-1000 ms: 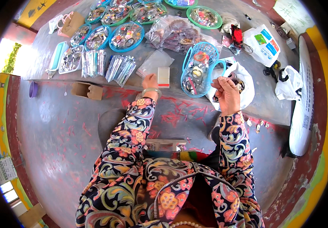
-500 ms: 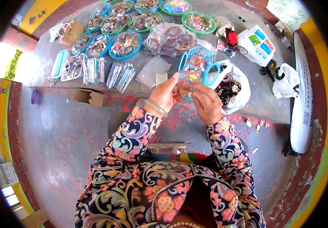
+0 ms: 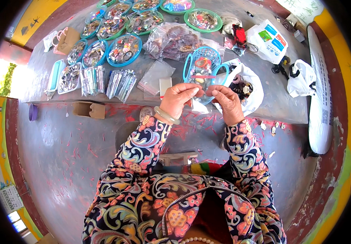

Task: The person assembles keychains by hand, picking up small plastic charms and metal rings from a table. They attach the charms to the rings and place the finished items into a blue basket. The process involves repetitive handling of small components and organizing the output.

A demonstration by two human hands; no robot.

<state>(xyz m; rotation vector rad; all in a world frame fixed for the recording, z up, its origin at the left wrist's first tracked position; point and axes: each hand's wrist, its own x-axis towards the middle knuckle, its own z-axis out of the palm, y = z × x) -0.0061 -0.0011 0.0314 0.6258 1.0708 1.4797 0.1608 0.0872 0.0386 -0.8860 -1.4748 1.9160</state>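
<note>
My left hand (image 3: 178,99), a pale bangle at its wrist, has thumb and forefinger pinched together. Opposite it, my right hand (image 3: 229,102) pinches in the same way. Between them they hold a small clear plastic bag (image 3: 201,106), its near part glinting below the fingertips. What is in the bag is hard to make out. Just beyond the fingers stands a blue plastic basket (image 3: 206,53) with small colourful pieces in it. A reddish strip (image 3: 203,76) shows across its near part; I cannot tell whether it belongs to the bag. Right of the basket lies an open white bag (image 3: 253,79) of dark small items.
Blue and green round trays (image 3: 123,62) of trinkets fill the table's back left. Bundled pens (image 3: 121,84), flat clear bags (image 3: 154,76) and packed beads (image 3: 173,40) lie nearer. White carrier bags (image 3: 269,42) stand right. A cardboard box (image 3: 88,110) sits on the floor.
My fingertips have closed in a pinch on the bag, and the left hand has turned palm-down. The whole view has shifted slightly, so the table's things appear farther left and higher.
</note>
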